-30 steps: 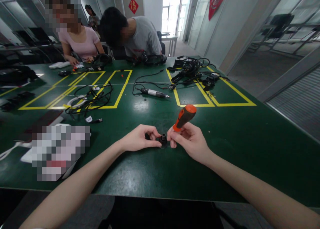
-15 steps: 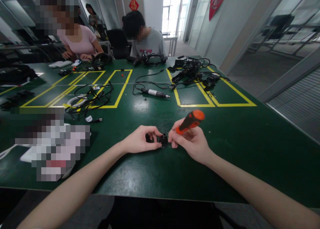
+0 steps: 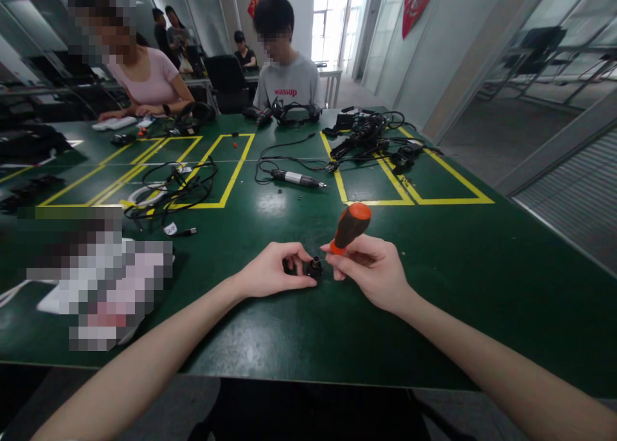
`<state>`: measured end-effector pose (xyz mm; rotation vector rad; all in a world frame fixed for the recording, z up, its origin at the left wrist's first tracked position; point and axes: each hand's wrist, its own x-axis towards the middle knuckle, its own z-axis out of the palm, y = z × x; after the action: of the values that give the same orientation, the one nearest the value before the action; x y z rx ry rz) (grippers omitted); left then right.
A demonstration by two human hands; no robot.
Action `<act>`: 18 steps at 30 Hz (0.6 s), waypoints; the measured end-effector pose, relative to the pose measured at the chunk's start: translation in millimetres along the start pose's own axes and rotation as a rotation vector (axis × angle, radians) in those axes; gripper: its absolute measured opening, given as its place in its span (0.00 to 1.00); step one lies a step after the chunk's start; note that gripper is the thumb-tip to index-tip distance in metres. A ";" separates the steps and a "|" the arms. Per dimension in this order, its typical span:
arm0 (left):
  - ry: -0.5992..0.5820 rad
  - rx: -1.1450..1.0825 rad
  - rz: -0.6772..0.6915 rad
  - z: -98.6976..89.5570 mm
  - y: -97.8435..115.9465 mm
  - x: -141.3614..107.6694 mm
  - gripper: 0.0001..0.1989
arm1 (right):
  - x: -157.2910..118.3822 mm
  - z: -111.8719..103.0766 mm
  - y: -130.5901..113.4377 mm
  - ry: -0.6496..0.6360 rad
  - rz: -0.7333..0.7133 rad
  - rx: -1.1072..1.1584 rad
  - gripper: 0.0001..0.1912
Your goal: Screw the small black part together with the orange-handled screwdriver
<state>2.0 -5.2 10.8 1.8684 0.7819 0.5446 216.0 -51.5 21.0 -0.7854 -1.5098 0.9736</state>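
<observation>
A small round black part [image 3: 314, 269] sits on the green table [image 3: 270, 325] in front of me. The thumb and fingers of my left hand [image 3: 277, 270] grip it from the left side. Just right of the part, my right hand [image 3: 373, 266] holds a screwdriver [image 3: 353, 227] with an orange and dark handle. The handle leans up with its orange end on top. I cannot make out the screwdriver's shaft and tip near my fingertips. My right fingers do not touch the black part.
Beyond my hands lies a pen-shaped electric tool [image 3: 297, 179] with a cord. Black cables [image 3: 193, 184] lie at the left, more cables [image 3: 361, 135] at the back right. A blurred pale object [image 3: 130, 287] lies near my left forearm. Two people sit across the table.
The screwdriver handle has moved left and stands more upright in my right hand. My left hand has barely moved. The person opposite in grey has raised their head.
</observation>
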 end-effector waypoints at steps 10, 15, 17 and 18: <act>-0.008 0.018 -0.037 0.4 -2.7 -0.7 0.14 | 3.1 -5.5 -5.0 -0.074 -0.208 -0.237 0.10; -0.010 0.010 -0.037 0.8 -4.3 -0.5 0.15 | -1.8 -5.1 -0.5 -0.197 -0.080 -0.123 0.11; -0.008 0.008 -0.040 0.6 -3.8 -0.3 0.15 | -5.3 -4.4 3.8 -0.155 -0.063 -0.093 0.09; -0.010 0.009 -0.043 0.5 -3.5 -0.2 0.15 | -6.7 -4.2 5.6 -0.120 -0.053 -0.082 0.09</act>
<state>1.2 -4.6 7.4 1.8569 0.8171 0.5058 221.0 -54.3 13.2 -0.7521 -1.6750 0.9376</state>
